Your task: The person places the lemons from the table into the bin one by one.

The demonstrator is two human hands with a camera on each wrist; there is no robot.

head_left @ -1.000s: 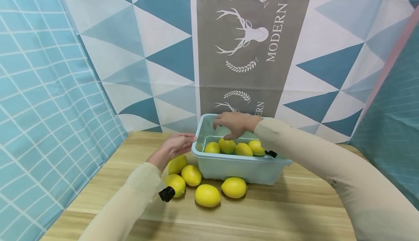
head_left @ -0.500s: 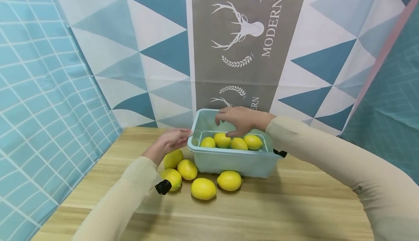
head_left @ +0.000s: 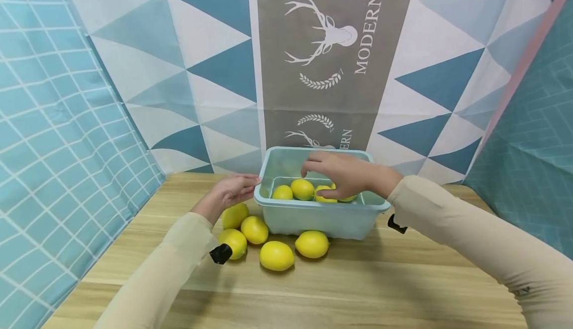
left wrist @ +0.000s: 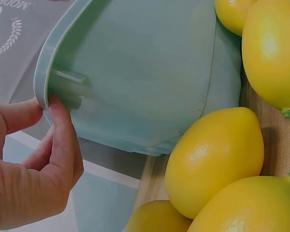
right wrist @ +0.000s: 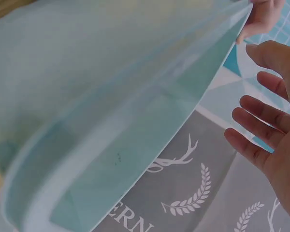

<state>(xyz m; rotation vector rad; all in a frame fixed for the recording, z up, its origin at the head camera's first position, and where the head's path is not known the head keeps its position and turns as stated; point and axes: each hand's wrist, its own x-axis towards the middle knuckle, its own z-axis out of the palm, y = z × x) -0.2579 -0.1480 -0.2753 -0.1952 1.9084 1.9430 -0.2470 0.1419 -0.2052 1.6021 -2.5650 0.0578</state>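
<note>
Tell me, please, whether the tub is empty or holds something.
Partly filled: lemons lie in the bottom of the tub, below its rim; the right hand partly hides some.

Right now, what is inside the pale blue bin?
Four yellow lemons show inside the bin. The right hand partly covers the two rightmost; anything behind that hand or low against the near side cannot be seen.

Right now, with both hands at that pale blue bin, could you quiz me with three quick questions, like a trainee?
1. Which hand pinches the bin?
2. True or false: the right hand holds nothing.
3. In the head view, how many lemons show on the table, outside the bin?

Key:
1. The left hand, at the rim.
2. True; its fingers are apart.
3. Five.
</note>
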